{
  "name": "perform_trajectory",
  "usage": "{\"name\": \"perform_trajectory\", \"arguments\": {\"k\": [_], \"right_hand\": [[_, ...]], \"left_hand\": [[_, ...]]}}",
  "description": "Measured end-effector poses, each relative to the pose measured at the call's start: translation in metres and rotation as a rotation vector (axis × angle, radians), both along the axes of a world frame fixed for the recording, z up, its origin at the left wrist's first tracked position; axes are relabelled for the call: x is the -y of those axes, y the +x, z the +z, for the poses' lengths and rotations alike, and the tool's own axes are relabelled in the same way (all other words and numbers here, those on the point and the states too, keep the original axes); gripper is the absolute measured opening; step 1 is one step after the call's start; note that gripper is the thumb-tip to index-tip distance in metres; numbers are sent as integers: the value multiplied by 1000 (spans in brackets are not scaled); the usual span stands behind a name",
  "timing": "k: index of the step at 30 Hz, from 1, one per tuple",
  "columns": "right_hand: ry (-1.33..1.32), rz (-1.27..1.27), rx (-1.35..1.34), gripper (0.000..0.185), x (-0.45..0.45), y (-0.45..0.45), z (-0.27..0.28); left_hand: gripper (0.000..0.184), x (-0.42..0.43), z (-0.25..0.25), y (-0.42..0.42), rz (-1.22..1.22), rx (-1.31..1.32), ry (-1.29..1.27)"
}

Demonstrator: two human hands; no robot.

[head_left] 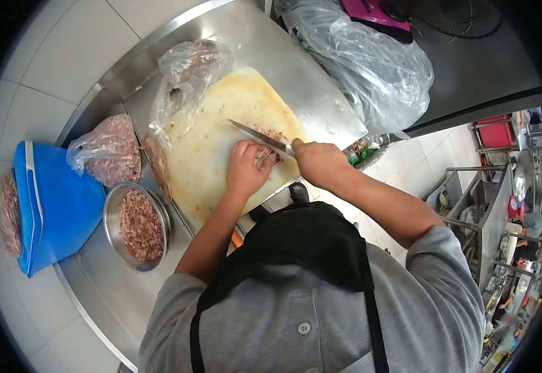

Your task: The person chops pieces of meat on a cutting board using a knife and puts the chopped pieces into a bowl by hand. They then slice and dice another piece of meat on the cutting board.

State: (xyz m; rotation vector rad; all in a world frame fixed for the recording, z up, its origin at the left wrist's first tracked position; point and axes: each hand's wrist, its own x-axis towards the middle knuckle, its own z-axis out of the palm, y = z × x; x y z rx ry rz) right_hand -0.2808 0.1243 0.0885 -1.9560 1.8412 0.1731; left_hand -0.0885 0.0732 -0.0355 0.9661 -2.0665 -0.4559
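My right hand (313,160) is closed round the handle of a kitchen knife (257,135), whose blade points to the upper left over the cutting board (205,155). Under my left hand (246,166), bent fingers press a piece of meat (264,156) onto the board, close beside the blade. Small chopped meat bits (272,133) lie on the far side of the knife. The underside of the held piece is hidden by my fingers. A longer strip of meat (156,165) rests at the board's left edge.
Left of the board stand a metal bowl of diced meat (140,227), a bag of chopped meat (114,149) and a blue container (59,205). A clear plastic bag (187,78) overlaps the board's far corner. A large plastic bag (364,62) lies at upper right.
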Motion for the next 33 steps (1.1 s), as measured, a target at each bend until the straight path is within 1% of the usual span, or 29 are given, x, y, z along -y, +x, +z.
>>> {"name": "perform_trajectory", "arguments": {"k": [1, 3, 5, 7, 8, 9, 12, 13, 14, 17, 18, 19, 20, 21, 23, 25, 26, 28, 29, 30, 31, 32, 33], "right_hand": [[-5, 28, -14, 20, -6, -4, 12], [6, 18, -6, 20, -20, -9, 32], [124, -32, -36, 20, -31, -8, 43], [121, -25, -26, 20, -36, -4, 16], [63, -40, 7, 19, -34, 1, -6], [8, -59, 40, 18, -32, 9, -16], [-53, 8, 56, 18, -1, 13, -26], [-79, 41, 44, 19, 2, 13, -24], [-71, 65, 2, 18, 2, 11, -5], [-48, 22, 17, 19, -26, 2, 30], [18, 18, -28, 20, -32, 4, 37], [23, 22, -29, 20, -33, 6, 22], [1, 1, 18, 20, -36, 9, -4], [-24, -22, 63, 20, -34, 14, -13], [-11, -2, 54, 18, -12, 18, -21], [-46, 61, 28, 18, -4, 19, -21], [-13, 52, -1, 20, -6, 19, -2], [35, 32, -6, 20, -21, 16, 36], [80, 21, -11, 20, -28, 14, 45], [138, -7, -39, 20, -34, 15, 41], [141, -1, -39, 20, -35, 17, 20], [68, -24, 17, 20, -39, 20, -8], [-8, -46, 71, 20, -36, 25, -16]], "left_hand": [[25, -5, 9, -2, 42, 3, -1], [28, -5, 3, -1, 48, 46, -11], [31, -6, -7, 2, 64, 91, -10], [29, -1, -17, 6, -4, 59, -38], [29, 3, -18, 7, -2, 60, -34], [28, 4, -19, 8, -15, 64, -37], [27, 4, -20, 11, -44, 47, 0], [27, 3, -19, 12, -77, 26, 30], [28, -1, -16, 14, -52, -3, 66], [27, -7, -10, 18, 15, -44, 66], [27, -6, -13, 18, 20, -45, 70], [25, -4, -18, 17, 14, -22, 55], [23, -4, -21, 17, 3, 2, 41], [23, -4, -22, 18, 0, 3, 44], [22, -3, -22, 19, 3, 3, 10], [21, -8, -18, 21, -6, -25, 42], [21, -5, -14, 19, -5, -66, 62], [20, -7, -6, 21, 15, -66, 60], [19, -7, -5, 22, 44, -66, 55], [19, -7, -11, 24, 53, -67, 60], [20, -6, -18, 25, 34, -53, 60], [21, -5, -22, 26, 9, -38, 60], [21, -4, -22, 25, 7, -39, 60]]}}
